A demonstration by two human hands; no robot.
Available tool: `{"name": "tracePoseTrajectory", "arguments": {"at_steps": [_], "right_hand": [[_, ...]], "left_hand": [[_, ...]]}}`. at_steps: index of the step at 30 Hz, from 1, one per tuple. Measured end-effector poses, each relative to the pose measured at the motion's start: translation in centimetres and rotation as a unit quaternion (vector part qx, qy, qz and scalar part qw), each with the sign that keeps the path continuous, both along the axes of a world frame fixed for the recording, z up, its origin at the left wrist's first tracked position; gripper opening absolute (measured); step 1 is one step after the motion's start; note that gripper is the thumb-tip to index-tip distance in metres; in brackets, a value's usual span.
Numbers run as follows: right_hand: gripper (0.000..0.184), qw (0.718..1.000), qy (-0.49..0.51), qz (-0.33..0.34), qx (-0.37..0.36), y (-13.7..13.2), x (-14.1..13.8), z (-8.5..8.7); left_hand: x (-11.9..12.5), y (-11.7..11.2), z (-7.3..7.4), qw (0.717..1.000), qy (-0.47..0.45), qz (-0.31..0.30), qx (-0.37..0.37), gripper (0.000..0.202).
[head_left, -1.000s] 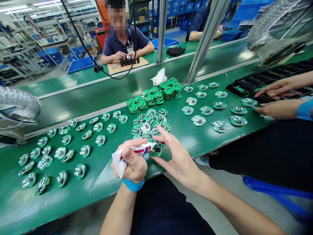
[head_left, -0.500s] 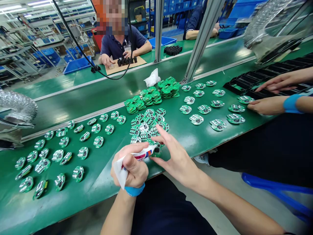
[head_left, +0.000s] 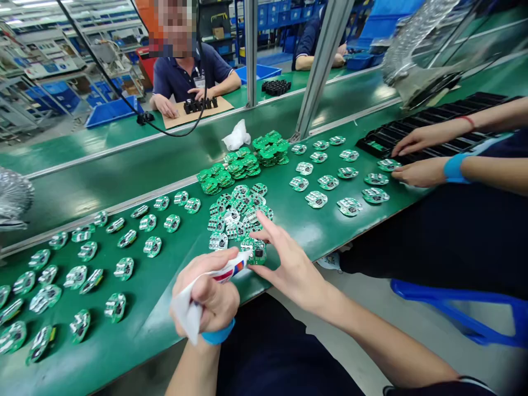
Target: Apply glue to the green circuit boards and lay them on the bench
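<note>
My left hand (head_left: 208, 294) is closed round a white squeeze tube (head_left: 214, 280) with red and blue print, its nozzle touching a small round green circuit board (head_left: 256, 253) near the table's front edge. My right hand (head_left: 289, 264) rests beside that board, thumb and forefinger steadying it, other fingers spread. Just behind lies a loose heap of the same boards (head_left: 239, 212). A blue band circles my left wrist.
Single boards lie in rows on the green table (head_left: 136, 330) to the left (head_left: 82, 264) and right (head_left: 330, 181). Stacked boards (head_left: 243, 162) and a crumpled white cloth (head_left: 236, 136) sit at the back. A neighbour's hands (head_left: 416, 159) work by black trays (head_left: 433, 124). A person sits across the conveyor.
The view has shifted so everything sits lower and further left. My left hand and tube have dropped slightly toward the front edge; the nozzle stays on the board under my right fingers.
</note>
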State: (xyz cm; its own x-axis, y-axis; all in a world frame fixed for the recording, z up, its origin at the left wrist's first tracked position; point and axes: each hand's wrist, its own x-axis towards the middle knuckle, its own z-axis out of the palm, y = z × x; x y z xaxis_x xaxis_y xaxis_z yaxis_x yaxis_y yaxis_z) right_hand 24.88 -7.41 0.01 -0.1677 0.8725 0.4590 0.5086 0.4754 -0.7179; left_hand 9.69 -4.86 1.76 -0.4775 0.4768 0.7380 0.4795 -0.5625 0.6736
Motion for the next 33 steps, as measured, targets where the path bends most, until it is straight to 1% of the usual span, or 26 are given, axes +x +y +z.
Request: {"name": "tracePoseTrajectory", "arguments": {"at_steps": [2,3,4,7,9,11,13,15,17,20,22,24,28,31,33], "right_hand": [[0.099,1.0,-0.009,-0.021,-0.006,0.0,0.6,-0.5],[0.1,0.999,-0.015,-0.033,-0.009,0.0,1.0,-0.8],[0.102,0.999,-0.023,-0.047,-0.011,0.0,1.5,-1.2],[0.104,0.991,-0.056,-0.122,-0.011,0.2,3.6,-2.4],[0.101,0.977,-0.081,-0.195,-0.014,0.4,5.4,-3.2],[0.095,0.957,-0.108,-0.268,-0.024,0.5,7.3,-3.7],[0.088,0.936,-0.14,-0.321,-0.036,0.7,9.0,-4.1],[0.082,0.92,-0.171,-0.35,-0.042,0.8,10.4,-4.4],[0.078,0.91,-0.193,-0.363,-0.042,0.8,11.5,-4.5],[0.077,0.902,-0.213,-0.372,-0.053,0.7,12.6,-4.6],[0.078,0.899,-0.219,-0.373,-0.063,0.8,13.1,-4.6],[0.079,0.901,-0.219,-0.369,-0.062,0.8,13.6,-4.7],[0.082,0.904,-0.22,-0.367,-0.028,1.0,14.2,-5.2],[0.087,0.894,-0.228,-0.386,-0.004,1.0,14.3,-5.7],[0.087,0.888,-0.232,-0.396,0.025,1.0,13.8,-5.7]], "left_hand": [[0.6,0.1,0.8,0.996,-0.05,0.028,0.062,0.057],[0.8,0.1,1.2,0.993,-0.083,0.044,0.076,0.055],[0.8,0.3,1.5,0.989,-0.116,0.058,0.07,0.054],[-0.1,1.0,1.8,0.978,-0.196,0.075,0.011,0.051],[-1.5,1.8,1.4,0.968,-0.239,0.066,-0.039,0.051],[-2.9,2.6,0.8,0.955,-0.279,0.053,-0.085,0.052],[-3.9,3.1,0.2,0.945,-0.306,0.048,-0.106,0.053],[-4.3,3.2,-0.1,0.94,-0.32,0.046,-0.105,0.053],[-4.2,3.0,0.0,0.936,-0.33,0.049,-0.109,0.053],[-3.7,2.5,0.5,0.935,-0.322,0.066,-0.132,0.054],[-3.5,2.2,0.7,0.934,-0.317,0.07,-0.145,0.055],[-3.5,2.2,0.7,0.932,-0.327,0.069,-0.139,0.056],[-4.1,2.4,0.2,0.933,-0.332,0.053,-0.126,0.053],[-4.4,2.4,-0.1,0.932,-0.339,0.043,-0.117,0.05],[-4.5,2.3,-0.1,0.93,-0.347,0.03,-0.114,0.051]]}}
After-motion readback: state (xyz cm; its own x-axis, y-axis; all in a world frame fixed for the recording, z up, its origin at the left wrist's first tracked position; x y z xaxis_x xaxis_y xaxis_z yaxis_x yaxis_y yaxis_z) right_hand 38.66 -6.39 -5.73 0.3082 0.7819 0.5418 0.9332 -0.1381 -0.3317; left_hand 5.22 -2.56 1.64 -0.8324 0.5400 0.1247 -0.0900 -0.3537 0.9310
